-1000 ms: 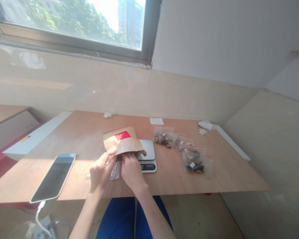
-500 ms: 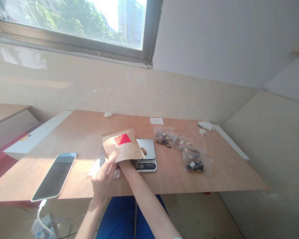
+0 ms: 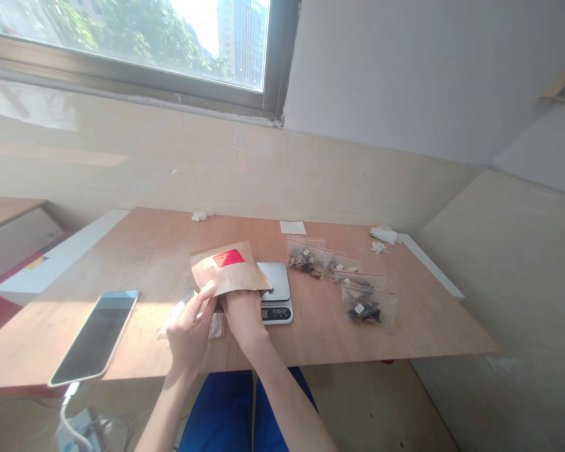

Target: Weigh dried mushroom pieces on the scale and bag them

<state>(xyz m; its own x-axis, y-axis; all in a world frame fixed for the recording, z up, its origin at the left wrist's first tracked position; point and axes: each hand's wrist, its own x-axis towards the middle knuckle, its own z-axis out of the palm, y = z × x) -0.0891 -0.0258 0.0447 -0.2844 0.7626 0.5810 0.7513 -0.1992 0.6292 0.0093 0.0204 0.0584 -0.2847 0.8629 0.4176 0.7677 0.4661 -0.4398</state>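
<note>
A brown kraft paper bag [image 3: 230, 276] with a red label is tilted above the table, its mouth towards me. My left hand [image 3: 193, 320] grips the bag's near left edge between thumb and fingers. Up to about the wrist, my right hand [image 3: 242, 314] reaches into or under the bag's mouth; its fingers are hidden. Just right of the bag stands a white digital scale [image 3: 279, 282] with a metal plate, partly covered by the bag. A small dark piece shows at the bag's right corner, over the plate. Clear plastic bags [image 3: 216, 326] lie beneath my hands.
Several zip bags [image 3: 365, 307] of dark and brown dried pieces lie right of the scale. A phone [image 3: 96, 336] with a white cable [image 3: 68, 408] is at the left edge. White paper [image 3: 292, 227] and crumpled tissues [image 3: 383, 235] lie at the back.
My right hand has drawn back slightly, so its back and wrist now show below the bag. The brown piece seen on the scale plate is no longer visible there. The view has shifted slightly.
</note>
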